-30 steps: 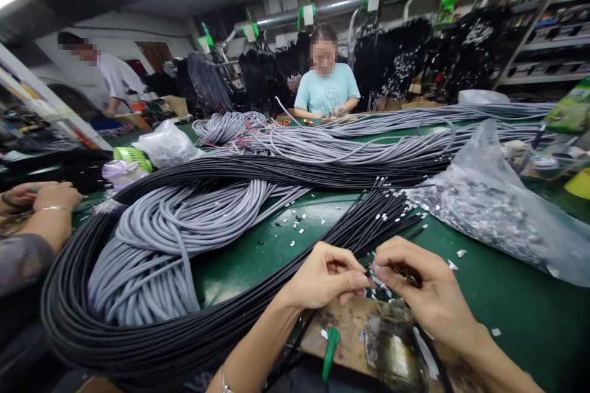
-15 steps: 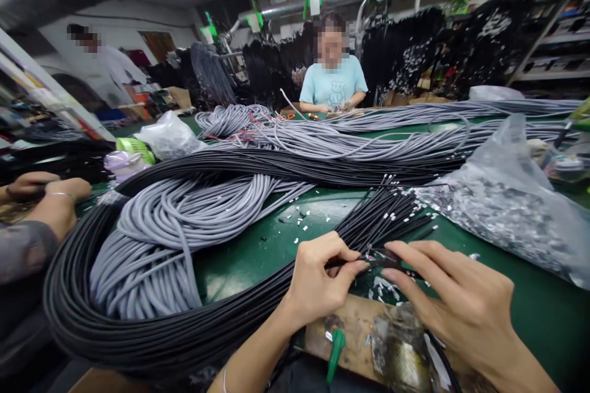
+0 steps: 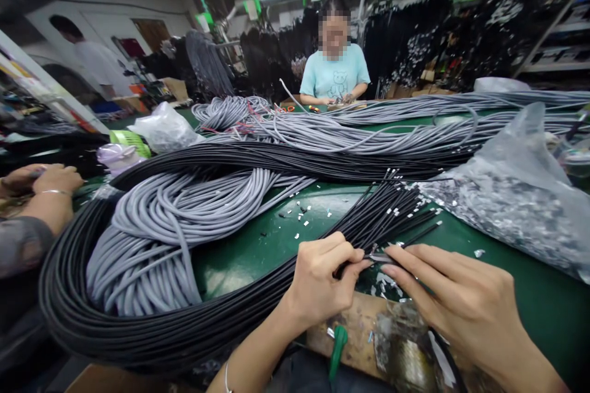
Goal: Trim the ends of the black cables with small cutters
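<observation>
By the left hand [image 3: 322, 276], a thin end [image 3: 367, 256] is pinched between thumb and forefinger; most of it is hidden by the fingers. By the right hand [image 3: 461, 294], a slim tool [image 3: 380, 258] is held between thumb and extended fingers, its tip brought up to that end; its kind cannot be told. A bracelet [image 3: 225, 374] is worn on the left wrist.

Beneath the hands, pale scraps [image 3: 386, 285] are scattered on the green table [image 3: 249, 267]. At the near edge, a board [image 3: 362, 310] is topped by a green handle [image 3: 338, 347] and, to its right, a metal block [image 3: 408, 353].

Just beyond the hands, white-tipped ends are fanned out from the black cables [image 3: 221, 319], which are looped round to the left and back across the table. Grey cables [image 3: 157, 208] are coiled inside that loop, and more grey cables [image 3: 318, 134] are laid out farther off. At right, a clear bag [image 3: 520, 190] is filled with small pieces. At far left, a white bag [image 3: 166, 128] is seen.

A co-worker's hands [image 3: 58, 181] are seen at left; another person [image 3: 335, 76] is seated across the table.
</observation>
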`<control>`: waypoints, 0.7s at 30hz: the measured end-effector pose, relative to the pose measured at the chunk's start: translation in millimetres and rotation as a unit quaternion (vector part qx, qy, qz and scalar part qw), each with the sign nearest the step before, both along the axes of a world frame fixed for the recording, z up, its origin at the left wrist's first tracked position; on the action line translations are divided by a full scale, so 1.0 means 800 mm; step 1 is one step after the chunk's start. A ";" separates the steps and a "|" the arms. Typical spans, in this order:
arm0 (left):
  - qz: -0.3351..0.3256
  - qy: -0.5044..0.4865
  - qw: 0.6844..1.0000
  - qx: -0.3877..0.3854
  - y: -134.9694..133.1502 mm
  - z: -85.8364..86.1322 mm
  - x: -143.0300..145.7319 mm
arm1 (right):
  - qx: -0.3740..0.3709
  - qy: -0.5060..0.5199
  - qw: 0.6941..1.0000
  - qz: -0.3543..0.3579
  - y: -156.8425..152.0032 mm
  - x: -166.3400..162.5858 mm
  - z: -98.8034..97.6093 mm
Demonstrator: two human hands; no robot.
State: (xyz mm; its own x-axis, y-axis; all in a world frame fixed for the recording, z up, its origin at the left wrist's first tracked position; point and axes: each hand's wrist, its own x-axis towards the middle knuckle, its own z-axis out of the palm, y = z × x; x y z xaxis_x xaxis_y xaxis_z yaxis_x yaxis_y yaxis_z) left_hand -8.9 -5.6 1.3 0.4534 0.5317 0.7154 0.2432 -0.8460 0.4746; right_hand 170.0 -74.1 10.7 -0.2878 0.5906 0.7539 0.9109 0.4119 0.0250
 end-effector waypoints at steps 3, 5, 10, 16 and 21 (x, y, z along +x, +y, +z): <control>0.000 0.009 1.000 0.006 0.000 -0.002 -0.001 | -0.008 0.007 1.000 -0.011 0.000 0.001 -0.002; -0.003 0.010 1.000 0.002 0.000 -0.002 -0.001 | -0.020 0.019 0.999 -0.018 0.000 0.001 -0.005; -0.016 0.002 1.000 -0.023 0.000 -0.003 0.000 | -0.062 0.126 0.990 -0.009 0.002 0.001 -0.007; -0.046 -0.044 0.992 -0.108 0.000 -0.001 0.001 | -0.192 0.328 0.924 0.050 0.008 0.006 0.001; -0.081 -0.048 0.977 -0.191 -0.001 0.000 0.001 | -0.225 0.333 0.904 0.149 0.008 -0.003 -0.008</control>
